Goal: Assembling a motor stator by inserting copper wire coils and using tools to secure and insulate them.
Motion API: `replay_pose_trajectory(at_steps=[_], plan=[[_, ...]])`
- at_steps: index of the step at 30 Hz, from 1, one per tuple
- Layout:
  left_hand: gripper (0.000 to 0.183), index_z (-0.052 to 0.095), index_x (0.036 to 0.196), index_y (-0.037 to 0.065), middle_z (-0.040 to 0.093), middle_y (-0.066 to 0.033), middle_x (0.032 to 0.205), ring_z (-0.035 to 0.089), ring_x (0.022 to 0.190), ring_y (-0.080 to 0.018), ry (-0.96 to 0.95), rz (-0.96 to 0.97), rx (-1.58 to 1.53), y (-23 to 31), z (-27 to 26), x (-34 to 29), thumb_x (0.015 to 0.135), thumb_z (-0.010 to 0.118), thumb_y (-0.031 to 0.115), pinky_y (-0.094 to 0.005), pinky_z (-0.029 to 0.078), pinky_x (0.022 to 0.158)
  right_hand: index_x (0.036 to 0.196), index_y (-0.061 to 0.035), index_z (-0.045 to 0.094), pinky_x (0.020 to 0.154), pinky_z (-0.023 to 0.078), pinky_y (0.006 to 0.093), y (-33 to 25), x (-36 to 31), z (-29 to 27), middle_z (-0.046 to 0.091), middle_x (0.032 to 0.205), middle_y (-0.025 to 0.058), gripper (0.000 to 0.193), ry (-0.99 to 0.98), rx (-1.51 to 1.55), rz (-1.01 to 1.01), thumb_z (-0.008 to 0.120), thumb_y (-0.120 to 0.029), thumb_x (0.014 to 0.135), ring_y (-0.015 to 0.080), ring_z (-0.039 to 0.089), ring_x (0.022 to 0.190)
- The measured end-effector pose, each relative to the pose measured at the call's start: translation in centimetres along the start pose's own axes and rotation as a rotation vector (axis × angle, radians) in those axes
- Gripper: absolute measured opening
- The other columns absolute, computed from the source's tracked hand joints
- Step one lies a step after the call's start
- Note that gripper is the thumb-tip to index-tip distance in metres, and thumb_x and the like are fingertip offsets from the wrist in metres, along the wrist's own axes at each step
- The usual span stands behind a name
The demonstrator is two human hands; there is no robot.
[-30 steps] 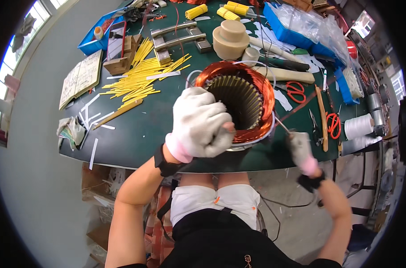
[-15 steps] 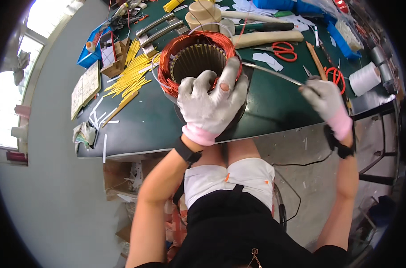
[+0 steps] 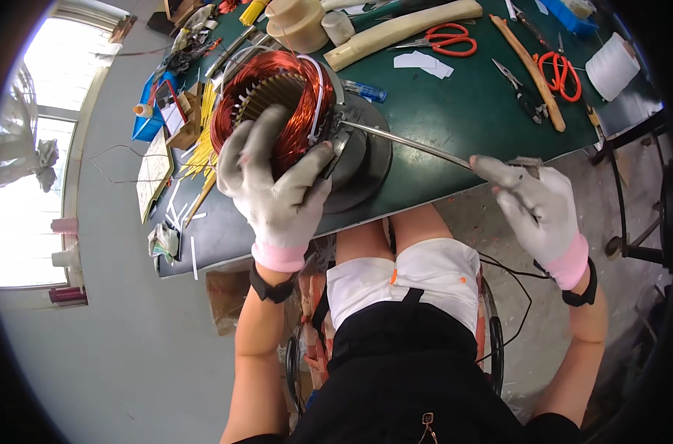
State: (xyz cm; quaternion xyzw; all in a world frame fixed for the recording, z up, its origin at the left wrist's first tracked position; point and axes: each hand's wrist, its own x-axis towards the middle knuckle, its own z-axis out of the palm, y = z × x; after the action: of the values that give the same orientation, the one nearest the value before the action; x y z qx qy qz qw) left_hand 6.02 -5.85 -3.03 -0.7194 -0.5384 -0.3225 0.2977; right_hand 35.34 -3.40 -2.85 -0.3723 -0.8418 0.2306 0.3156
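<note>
A motor stator [image 3: 307, 100] with red-copper windings sits tilted to the left on a round dark base [image 3: 370, 152]. My gloved left hand [image 3: 277, 177] grips its near side, with fingers over the rim at the bore and the thumb on the outside, near a metal bracket. A white tie loops around the winding. My gloved right hand [image 3: 532, 203] pinches the right end of a thin metal rod [image 3: 410, 144]. The rod's other end meets the stator's right side at the bracket; the exact contact is too small to tell.
Right of the stator lie a blue-handled tool [image 3: 366, 90], red-handled scissors [image 3: 447, 41], more red scissors [image 3: 560, 74], pliers [image 3: 520, 90], a wooden stick [image 3: 532, 74] and a thread spool [image 3: 611, 66]. A wooden mallet-like handle [image 3: 403, 33] lies behind. Yellow strips [image 3: 202, 152] are on the left.
The stator has tipped leftward, showing its right side and base. My left hand has shifted left with it. The rod and my right hand are lower in view, and the view itself has turned.
</note>
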Motion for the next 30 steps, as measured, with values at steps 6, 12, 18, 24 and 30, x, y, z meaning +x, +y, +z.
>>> replay_pose_trajectory(at_steps=[6,12,18,24,30], plan=[[0.024,0.071,0.078,0.031,0.054,-0.0012,0.095,0.046,0.097,-0.029,-0.031,-0.194,0.03,1.8,0.7,0.5,0.055,0.078,0.031,-0.043,0.031,0.091,0.108,-0.0112,0.067,0.051,0.041,0.0335,-0.3,3.3,-2.0,0.056,0.066,0.0105,0.039,-0.023,-0.181,-0.134,0.058,0.002,0.073,0.0264,0.053,0.055],[0.029,0.071,0.077,0.022,0.053,-0.0053,0.085,0.046,0.089,-0.0264,0.038,-0.165,0.006,1.7,0.9,0.4,0.05,0.082,0.022,-0.0404,0.033,0.081,0.103,-0.018,0.069,0.046,0.041,0.0337,-2.2,5.6,-3.9,0.055,0.061,0.0082,0.036,-0.064,-0.329,-0.175,0.063,-0.001,0.072,0.0252,0.053,0.05],[0.028,0.07,0.077,0.023,0.052,-0.0042,0.085,0.046,0.084,-0.0251,0.02,-0.153,-0.113,0.5,0.1,0.5,0.051,0.081,0.021,-0.039,0.032,0.08,0.102,-0.0024,0.068,0.053,0.043,0.029,-4.6,9.0,-4.7,0.063,0.072,0.0107,0.035,-0.286,-0.512,-0.311,0.055,0.008,0.071,0.0212,0.058,0.057],[0.02,0.062,0.068,0.028,0.052,-0.0003,0.08,0.048,0.064,-0.0204,0.07,-0.095,-0.069,1.0,0.7,1.1,0.054,0.076,0.031,-0.0375,0.034,0.063,0.105,-0.0039,0.068,0.055,0.042,0.026,-0.2,6.1,-0.5,0.06,0.068,0.011,0.028,-0.172,0.153,0.155,0.056,0.0,0.08,0.0116,0.055,0.059],[0.019,0.062,0.067,0.025,0.05,-0.0006,0.079,0.049,0.064,-0.0191,0.132,-0.097,-0.071,0.7,1.4,1.0,0.054,0.074,0.032,-0.0357,0.036,0.058,0.099,0.0013,0.065,0.059,0.043,0.0269,0.8,7.0,1.4,0.061,0.072,0.0123,0.021,-0.177,0.092,0.228,0.052,-0.008,0.085,0.0149,0.055,0.058]])
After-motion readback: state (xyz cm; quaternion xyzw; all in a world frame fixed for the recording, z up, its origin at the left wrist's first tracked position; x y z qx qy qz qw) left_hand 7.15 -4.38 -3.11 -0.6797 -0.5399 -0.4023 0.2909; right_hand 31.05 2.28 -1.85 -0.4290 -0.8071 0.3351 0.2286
